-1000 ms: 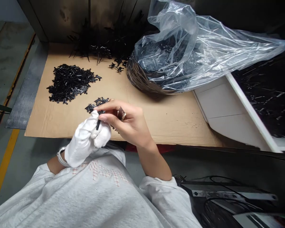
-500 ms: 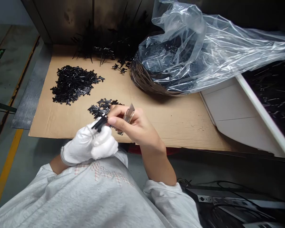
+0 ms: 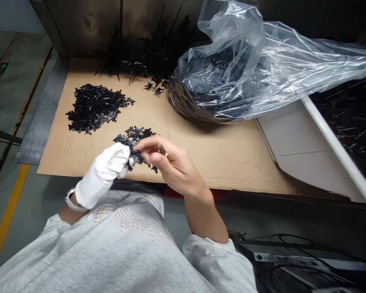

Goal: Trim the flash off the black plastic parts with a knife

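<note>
My left hand (image 3: 105, 165), in a white glove, is closed at the near edge of a small pile of black plastic parts (image 3: 134, 132). A dark bit of a black plastic part (image 3: 130, 152) shows at its fingertips; the rest is hidden by glove and fingers. Bare and curled, my right hand (image 3: 171, 162) is just to the right, its index finger reaching to the gloved fingertips over the pile. A metal blade (image 3: 162, 151) is tucked in my right hand, with only a small glint of it showing.
A larger heap of black parts (image 3: 96, 108) lies on the cardboard (image 3: 201, 162) at left. Branched black pieces (image 3: 134, 69) stand at the back. A clear plastic bag (image 3: 280, 61) covers a round dark container (image 3: 183, 99). At right is a white-walled box (image 3: 301, 142) with black pieces.
My left hand has moved forward to the small pile and turned, its fingers now pointing away. My right hand has tilted over, so the blade that stood out plainly is now mostly hidden.
</note>
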### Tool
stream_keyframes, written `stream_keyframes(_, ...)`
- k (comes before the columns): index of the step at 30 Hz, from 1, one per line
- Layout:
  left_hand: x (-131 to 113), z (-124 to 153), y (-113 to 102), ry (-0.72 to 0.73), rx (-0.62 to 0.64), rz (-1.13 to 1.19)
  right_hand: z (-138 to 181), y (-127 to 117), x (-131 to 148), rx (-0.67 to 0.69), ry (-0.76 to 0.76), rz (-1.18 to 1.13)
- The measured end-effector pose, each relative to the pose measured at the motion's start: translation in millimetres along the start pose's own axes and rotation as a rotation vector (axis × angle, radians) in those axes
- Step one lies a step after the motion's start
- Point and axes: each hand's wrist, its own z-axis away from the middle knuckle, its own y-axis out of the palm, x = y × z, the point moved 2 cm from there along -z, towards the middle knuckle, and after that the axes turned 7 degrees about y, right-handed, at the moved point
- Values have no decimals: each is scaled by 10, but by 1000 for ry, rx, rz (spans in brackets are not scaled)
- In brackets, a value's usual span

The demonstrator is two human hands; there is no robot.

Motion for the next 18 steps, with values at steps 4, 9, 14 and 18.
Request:
stream_keyframes(4, 22, 55, 15, 5, -84, 67, 97, 5, -70, -129, -163, 327)
stream_keyframes(9, 28, 64, 20, 19, -47, 21, 108, 50, -44, -224, -366, 514)
stream_keyframes(14, 0, 134, 41, -21, -27, 30, 44, 82, -27, -268, -417, 563)
stream_keyframes(18, 38, 26, -17, 77, 39, -224, -4, -37, -117, -442, -237, 528)
